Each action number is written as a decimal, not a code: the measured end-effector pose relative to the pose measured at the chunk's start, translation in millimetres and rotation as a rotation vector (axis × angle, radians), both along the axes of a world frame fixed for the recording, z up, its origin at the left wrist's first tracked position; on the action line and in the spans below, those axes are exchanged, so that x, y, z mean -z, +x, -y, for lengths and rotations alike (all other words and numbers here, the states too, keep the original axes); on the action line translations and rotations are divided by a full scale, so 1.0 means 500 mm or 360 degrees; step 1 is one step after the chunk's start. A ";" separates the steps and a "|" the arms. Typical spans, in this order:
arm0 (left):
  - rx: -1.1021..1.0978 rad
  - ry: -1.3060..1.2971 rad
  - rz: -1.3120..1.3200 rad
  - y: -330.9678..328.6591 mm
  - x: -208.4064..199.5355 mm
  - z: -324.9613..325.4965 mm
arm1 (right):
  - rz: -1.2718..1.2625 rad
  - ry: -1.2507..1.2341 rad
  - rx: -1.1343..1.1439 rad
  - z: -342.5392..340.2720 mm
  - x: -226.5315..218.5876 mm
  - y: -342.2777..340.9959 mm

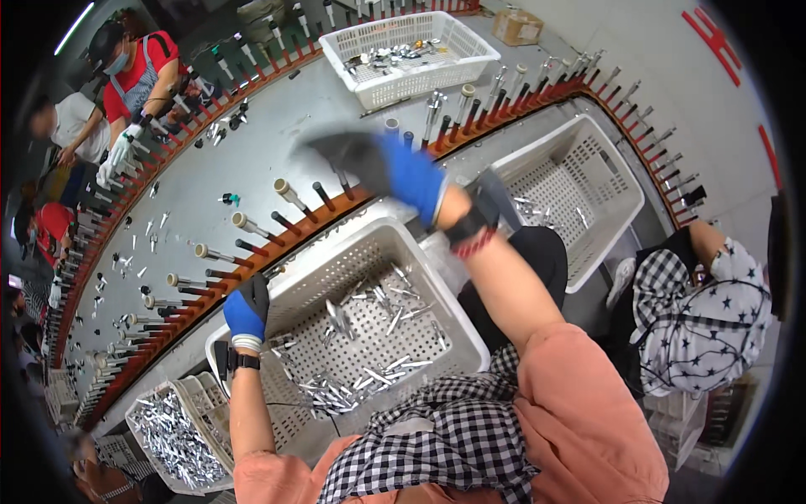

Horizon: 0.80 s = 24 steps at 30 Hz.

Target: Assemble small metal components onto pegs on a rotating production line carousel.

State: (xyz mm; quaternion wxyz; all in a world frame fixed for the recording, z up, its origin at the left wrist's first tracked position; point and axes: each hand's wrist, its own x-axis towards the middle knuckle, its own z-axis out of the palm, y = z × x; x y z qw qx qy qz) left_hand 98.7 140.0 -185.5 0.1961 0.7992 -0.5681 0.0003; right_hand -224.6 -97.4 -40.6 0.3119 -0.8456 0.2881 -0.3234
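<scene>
My left hand (246,311), in a blue and black glove, is at the left corner of a white perforated basket (411,244), close to the orange-brown rail. Its fingers look bent together; anything in them is hidden. My right hand (378,168), gloved the same way, is smeared by motion above the rail and grey table. Whether it holds anything does not show. Small silvery metal parts (382,374) lie in the basket before me. One larger metal part (338,319) there appears blurred.
Upright red and black holders with metal tops line the curved rail (294,239). Another white basket (403,76) of parts stands on the grey table (260,160). A basket (579,202) stands at right, a heaped one (176,437) at left. Co-workers (138,76) are around; one (697,319) sits at right.
</scene>
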 end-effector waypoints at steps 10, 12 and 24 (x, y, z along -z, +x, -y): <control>0.0039 0.0059 0.0060 0.014 0.012 -0.002 | -0.0382 -0.0164 0.0474 0.116 0.014 -0.001; 0.0014 0.0061 0.0035 0.021 0.017 -0.015 | -0.0094 0.0133 0.0294 0.095 -0.023 -0.001; 0.0019 -0.0085 -0.0080 0.008 0.000 -0.011 | -0.0025 0.0790 -0.0210 -0.021 -0.002 0.119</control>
